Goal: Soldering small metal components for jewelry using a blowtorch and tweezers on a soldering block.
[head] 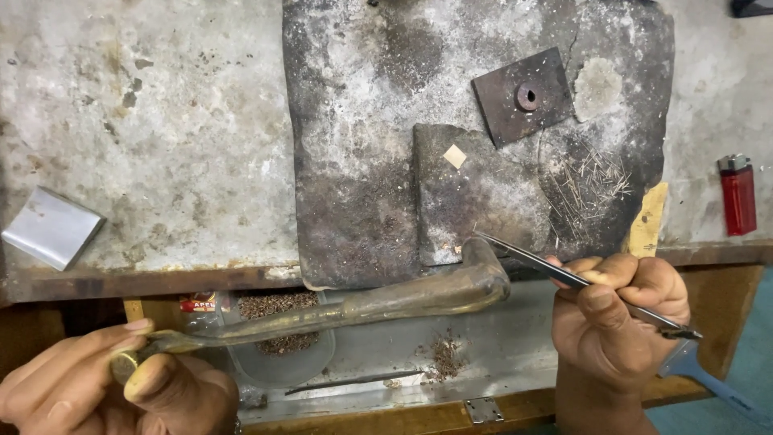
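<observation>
A: What covers the desk [145, 121]?
B: A dark scorched slab [362, 161], with a rusty square plate [499, 101] on it.
A: And the hands?
B: The left hand [105, 387] is closed on the brass blowpipe [386, 300], whose bent tip reaches the slab's edge. The right hand [616, 314] pinches steel tweezers [527, 259], points just beside that tip.
A: Smaller bits?
B: A red lighter [737, 195]; a pale square chip [455, 156], possibly solder.
</observation>
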